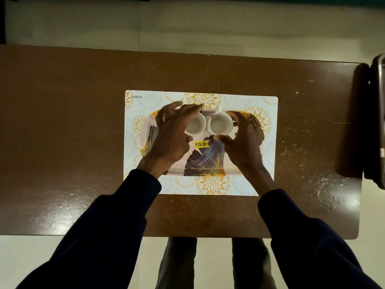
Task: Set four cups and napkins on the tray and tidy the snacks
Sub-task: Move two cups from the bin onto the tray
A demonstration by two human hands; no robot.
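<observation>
Cups were two in number: a left cup (195, 124) and a right cup (220, 124), both small, round and white with smooth pale insides, standing upright and just beside each other, rims nearly touching. They sat toward the far middle of a tray (200, 163), a shallow rectangular piece with rounded corners, glossy, printed with purple and gold fan-shaped leaves and bearing one yellow price sticker (201, 144) near its centre. The tray lay on a single rectangular placemat (208, 99), white with orange floral medallions and faint grey patterning, set around the middle of the tabletop (62, 122). The tabletop was brown, worn and speckled with pale scuffs, with a dull sheen.

The left hand (173, 138) was curled around the left cup, fingers over its far rim and thumb at its near side. The right hand (241, 140) cupped the right cup likewise, thumb at the near rim. Both arms wore dark sleeves. One dark object (377, 122) stood beyond the tabletop's right edge.
</observation>
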